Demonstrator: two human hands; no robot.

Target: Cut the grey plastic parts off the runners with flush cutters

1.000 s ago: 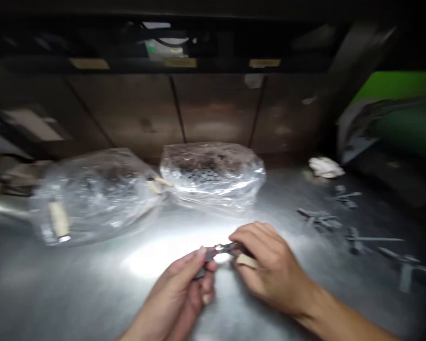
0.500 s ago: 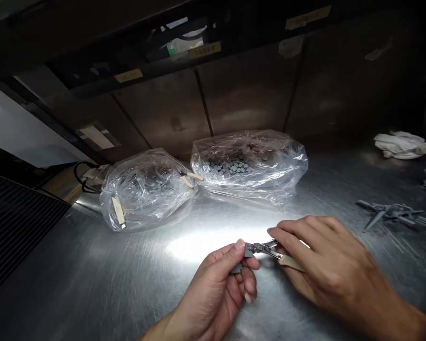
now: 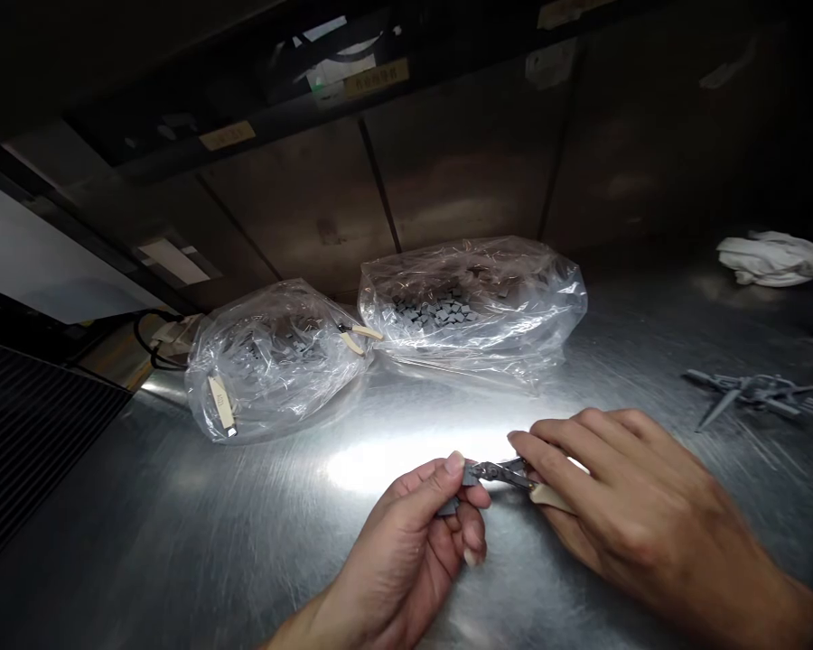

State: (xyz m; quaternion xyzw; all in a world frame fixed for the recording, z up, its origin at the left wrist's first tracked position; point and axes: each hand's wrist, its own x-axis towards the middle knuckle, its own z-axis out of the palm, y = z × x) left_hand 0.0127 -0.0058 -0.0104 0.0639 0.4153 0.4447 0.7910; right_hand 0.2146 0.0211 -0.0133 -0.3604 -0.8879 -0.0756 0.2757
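Between thumb and index finger, my left hand pinches a small grey plastic piece. Another grey piece shows lower down, against the curled fingers of that hand. My right hand is wrapped round a pair of nippers with cream handles; its fingers hide most of the grips. The jaw tips are at the edge of the pinched piece. Whether the blades are fully closed is too small to tell. Both hands are just above the metal worktop.
Behind the hands lie two clear plastic bags with many grey pieces inside. A cream-handled tool rests between them, and a cream cutter knife lies on the left bag. Grey plastic sprues and a white cloth are at the right.
The view has shifted slightly. The nippers' jaws have come to the edge of the grey piece, and both hands keep nearly the same hold.
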